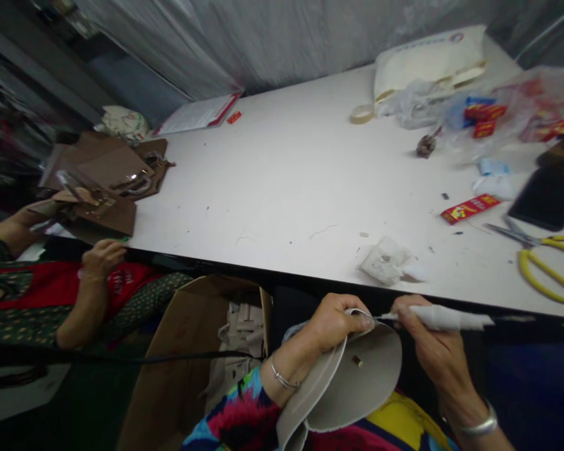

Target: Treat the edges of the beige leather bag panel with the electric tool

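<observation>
A: What is seen of the surface and the room?

B: A white table (282, 181) with a dark front edge is seen beyond both hands, and grey sheeting is hung behind it. A cardboard box (178, 369) is placed left of the left hand (331, 322).

A: What can be counted?

B: One pair of yellow scissors (548, 263) and one crumpled cloth (385, 263) are counted past the hands. Two hands of a co-worker are seen far left.

A: And the piece being held?

B: A pale grey curved leather piece (352, 388) is gripped at its top edge by the closed left hand. A white pen-like tool (444, 318) is pinched by the right hand (427, 338), its tip laid at that edge.
</observation>
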`<state>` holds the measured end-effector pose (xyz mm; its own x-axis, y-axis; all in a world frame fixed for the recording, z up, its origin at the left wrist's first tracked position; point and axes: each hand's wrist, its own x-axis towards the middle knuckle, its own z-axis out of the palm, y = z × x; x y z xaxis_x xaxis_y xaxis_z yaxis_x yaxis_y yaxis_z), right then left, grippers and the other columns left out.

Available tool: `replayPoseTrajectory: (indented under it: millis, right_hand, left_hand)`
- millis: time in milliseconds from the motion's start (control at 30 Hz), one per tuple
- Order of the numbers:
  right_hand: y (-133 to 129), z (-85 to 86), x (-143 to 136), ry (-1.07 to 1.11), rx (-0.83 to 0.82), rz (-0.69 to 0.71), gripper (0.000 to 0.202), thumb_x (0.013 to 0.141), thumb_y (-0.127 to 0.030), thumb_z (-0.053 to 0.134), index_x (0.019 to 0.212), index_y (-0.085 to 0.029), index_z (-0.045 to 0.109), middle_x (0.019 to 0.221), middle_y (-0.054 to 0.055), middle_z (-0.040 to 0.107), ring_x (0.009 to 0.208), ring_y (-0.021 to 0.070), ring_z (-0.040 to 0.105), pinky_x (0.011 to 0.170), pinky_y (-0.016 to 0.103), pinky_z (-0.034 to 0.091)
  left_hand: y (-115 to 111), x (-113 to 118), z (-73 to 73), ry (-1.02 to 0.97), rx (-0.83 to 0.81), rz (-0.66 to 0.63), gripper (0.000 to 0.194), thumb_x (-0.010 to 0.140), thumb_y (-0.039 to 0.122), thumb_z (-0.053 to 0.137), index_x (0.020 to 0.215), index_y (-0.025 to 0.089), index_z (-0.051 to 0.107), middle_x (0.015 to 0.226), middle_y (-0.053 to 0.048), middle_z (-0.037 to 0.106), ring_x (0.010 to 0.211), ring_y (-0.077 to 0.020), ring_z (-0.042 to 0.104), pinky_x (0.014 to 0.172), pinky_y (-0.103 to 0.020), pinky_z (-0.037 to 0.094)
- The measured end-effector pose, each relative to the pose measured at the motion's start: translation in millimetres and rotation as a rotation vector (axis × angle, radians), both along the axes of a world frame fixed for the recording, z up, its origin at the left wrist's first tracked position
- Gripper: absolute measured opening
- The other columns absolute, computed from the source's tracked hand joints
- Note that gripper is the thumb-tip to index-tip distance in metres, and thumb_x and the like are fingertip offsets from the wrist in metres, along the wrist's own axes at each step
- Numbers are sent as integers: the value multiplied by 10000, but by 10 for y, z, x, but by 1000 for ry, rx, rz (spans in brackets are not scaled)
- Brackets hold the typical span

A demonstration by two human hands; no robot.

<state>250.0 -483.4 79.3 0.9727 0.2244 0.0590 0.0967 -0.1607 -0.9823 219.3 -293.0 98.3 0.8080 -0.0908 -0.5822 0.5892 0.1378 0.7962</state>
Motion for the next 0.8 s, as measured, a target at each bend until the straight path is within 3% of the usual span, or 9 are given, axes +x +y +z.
replayPoseTrajectory:
  millis: [133,267,400,500,667,800]
  right_hand:
    - [58,-43,-89,-117,115,-213,291,1025,-424,644,843,-201,680,761,-1,629,714,144,583,692,252,465]
    - [38,9,31,-211,-3,-401,241,1025,-424,656,968,-194,701,817,10,672,766,162,631,780,283,486]
    - [27,48,171,-416,-145,-360,186,1041,-366,637,1011,-190,690,946,41,694,888,189,667,874,314,512]
    - [51,54,225,-537,-200,-291,116,1043,-296,637,1038,-189,680,983,54,700,916,193,674,884,318,524]
    - [87,37,261,-647,-234,-213,63,1026,-218,658,1079,-186,671,997,69,702,903,196,672,855,321,531]
    - [81,-5,283,-742,-329,-158,90,1010,-178,671,1099,-174,662,1004,82,705,896,211,667,841,341,531]
  left_hand:
    - [64,6,-18,-54,99,2,239,634,343,774,731,141,691,647,20,591,626,-99,468,641,-252,359]
    - [164,18,14,-124,305,-74,198,746,323,680,810,139,715,738,-1,632,702,-118,514,683,-256,388]
    - [221,29,56,-146,364,-127,213,797,314,648,865,139,749,802,-21,683,748,-133,558,737,-269,422]
    - [243,40,59,-143,343,-84,182,766,292,673,821,135,745,771,-21,674,733,-130,552,739,-268,424]
    - [312,92,99,-45,39,160,230,685,326,753,797,136,690,689,0,613,641,-112,523,658,-252,405]
    - [311,122,117,-16,-74,204,291,648,337,816,786,136,657,669,-2,608,604,-104,522,624,-245,389]
